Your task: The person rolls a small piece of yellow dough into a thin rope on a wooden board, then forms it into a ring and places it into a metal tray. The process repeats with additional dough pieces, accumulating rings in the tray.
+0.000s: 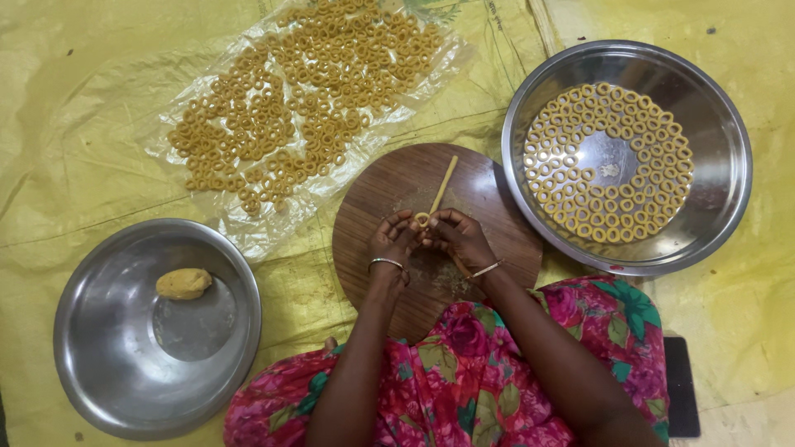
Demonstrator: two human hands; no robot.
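Note:
A thin rope of yellow dough (442,185) lies on a round wooden board (373,199). Its near end is curled into a small ring (422,219) pinched between the fingertips of both hands. My left hand (392,240) and my right hand (458,237) meet over the board's middle, each wearing a metal bangle at the wrist. Both hands touch the ring end of the rope.
A steel plate (720,207) at the right holds several rows of dough rings. A clear plastic sheet (248,223) at the back carries many more rings. A steel bowl (108,364) at the front left holds a lump of dough (183,283). Yellow sheeting covers the floor.

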